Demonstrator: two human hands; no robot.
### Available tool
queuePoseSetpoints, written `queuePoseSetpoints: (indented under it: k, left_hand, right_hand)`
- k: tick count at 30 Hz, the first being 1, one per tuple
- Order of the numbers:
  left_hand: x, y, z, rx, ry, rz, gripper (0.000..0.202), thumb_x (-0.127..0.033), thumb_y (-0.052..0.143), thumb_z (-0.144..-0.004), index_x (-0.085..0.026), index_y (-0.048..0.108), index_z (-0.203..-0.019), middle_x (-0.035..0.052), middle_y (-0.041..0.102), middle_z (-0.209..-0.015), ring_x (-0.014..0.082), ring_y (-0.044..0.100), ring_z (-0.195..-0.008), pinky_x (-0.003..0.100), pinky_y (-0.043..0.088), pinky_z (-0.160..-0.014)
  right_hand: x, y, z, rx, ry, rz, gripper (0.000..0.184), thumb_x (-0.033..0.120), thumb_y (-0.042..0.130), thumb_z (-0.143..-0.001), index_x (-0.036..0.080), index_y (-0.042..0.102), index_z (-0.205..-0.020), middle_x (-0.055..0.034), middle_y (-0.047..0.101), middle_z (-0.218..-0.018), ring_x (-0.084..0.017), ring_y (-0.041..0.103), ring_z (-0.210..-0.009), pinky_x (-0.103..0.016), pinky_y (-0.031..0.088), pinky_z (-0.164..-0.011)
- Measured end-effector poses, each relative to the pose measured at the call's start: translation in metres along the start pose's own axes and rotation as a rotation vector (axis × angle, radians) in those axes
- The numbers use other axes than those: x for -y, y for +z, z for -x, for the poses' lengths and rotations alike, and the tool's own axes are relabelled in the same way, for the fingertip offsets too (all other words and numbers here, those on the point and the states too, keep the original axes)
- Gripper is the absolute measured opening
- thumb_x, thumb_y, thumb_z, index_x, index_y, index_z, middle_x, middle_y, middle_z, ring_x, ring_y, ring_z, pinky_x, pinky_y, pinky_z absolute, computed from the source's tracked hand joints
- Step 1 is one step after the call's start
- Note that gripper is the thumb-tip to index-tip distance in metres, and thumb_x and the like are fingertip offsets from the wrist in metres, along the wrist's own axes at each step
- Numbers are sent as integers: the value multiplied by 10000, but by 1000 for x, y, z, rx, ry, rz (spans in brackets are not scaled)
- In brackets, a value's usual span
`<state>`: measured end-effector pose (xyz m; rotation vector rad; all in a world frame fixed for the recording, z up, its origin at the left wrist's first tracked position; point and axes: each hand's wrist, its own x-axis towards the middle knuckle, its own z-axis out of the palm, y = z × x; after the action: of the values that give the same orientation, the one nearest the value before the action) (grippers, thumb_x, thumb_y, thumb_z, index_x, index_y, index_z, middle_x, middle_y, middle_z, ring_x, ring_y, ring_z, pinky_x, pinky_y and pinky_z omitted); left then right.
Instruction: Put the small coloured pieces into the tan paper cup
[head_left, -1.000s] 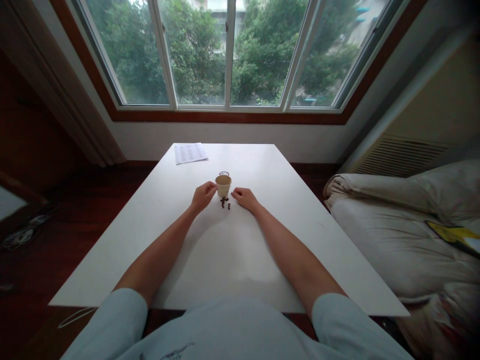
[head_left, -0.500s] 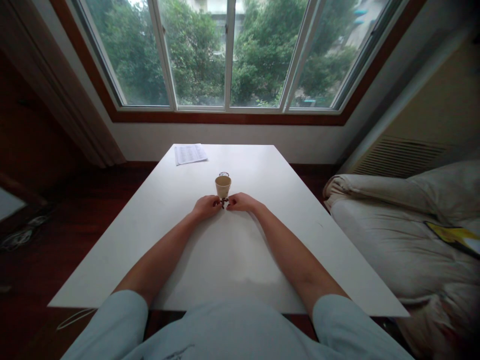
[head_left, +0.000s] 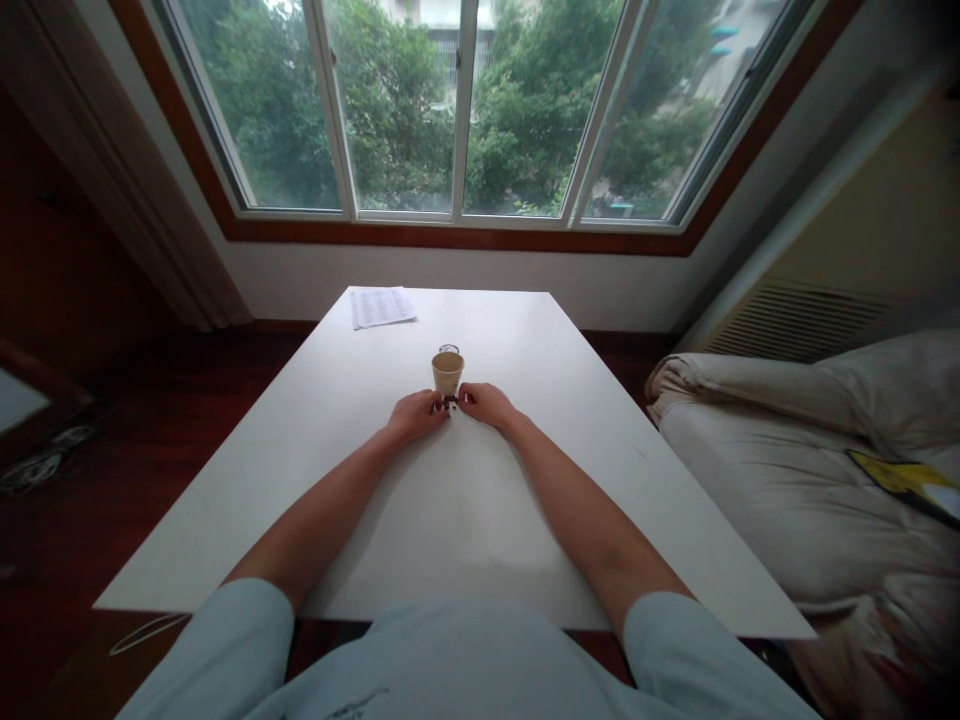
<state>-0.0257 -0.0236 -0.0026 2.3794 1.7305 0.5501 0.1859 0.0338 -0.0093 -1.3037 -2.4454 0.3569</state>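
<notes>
A tan paper cup (head_left: 448, 380) stands upright on the white table (head_left: 465, 520), its mouth facing up. Just in front of its base lie several small dark pieces like beans or beads (head_left: 451, 403), too small to name for certain. My left hand (head_left: 417, 414) rests on the tabletop at their left, fingers curled in against them. From the right, my right hand (head_left: 486, 401) reaches in with thumb and fingers bent together near the cup's base. Whatever either set of fingertips pinches is too small to make out.
Behind the cup sits a thin dark loop-like outline (head_left: 449, 348). Printed paper sheets (head_left: 383, 307) lie at the table's far left corner. A cushioned sofa (head_left: 742, 470) with a yellow and black item (head_left: 900, 475) stands to the right. Windows line the far wall.
My right hand has shifted slightly up toward the cup's base. The small dark pieces are arranged a little differently between the hands. The cup stays in place.
</notes>
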Motion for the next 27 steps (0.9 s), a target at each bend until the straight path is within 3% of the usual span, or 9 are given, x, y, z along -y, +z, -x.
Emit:
queuePoseSetpoints:
  k: [10, 18, 27]
  left_hand:
    - [-9, 4, 2, -19, 12, -25, 258, -470, 586, -839, -241, 644, -945, 45, 669, -953, 189, 614, -782, 290, 385, -667]
    - [-12, 5, 2, -33, -50, -19, 306, -506, 570, -843, -235, 637, -970, 56, 684, -958, 202, 626, -821, 295, 402, -699]
    - [-12, 8, -1, -47, -68, -39, 297, -493, 561, -845, -230, 654, -949, 63, 695, -900, 217, 635, -806, 300, 413, -686]
  right_hand:
    - [-1, 5, -1, -31, 4, 3, 154, 312, 611, -840, 241, 676, -960, -3, 663, -804, -137, 521, -685, -244, 272, -600]
    - [-2, 11, -2, -76, 36, -18, 105, 297, 598, -824, 228, 655, -878, -8, 664, -793, -139, 531, -694, -243, 285, -605]
    - [-6, 14, -3, -268, 88, -209, 112, 295, 544, -797, 197, 594, -818, 10, 615, -722, -120, 487, -644, -235, 347, -618]
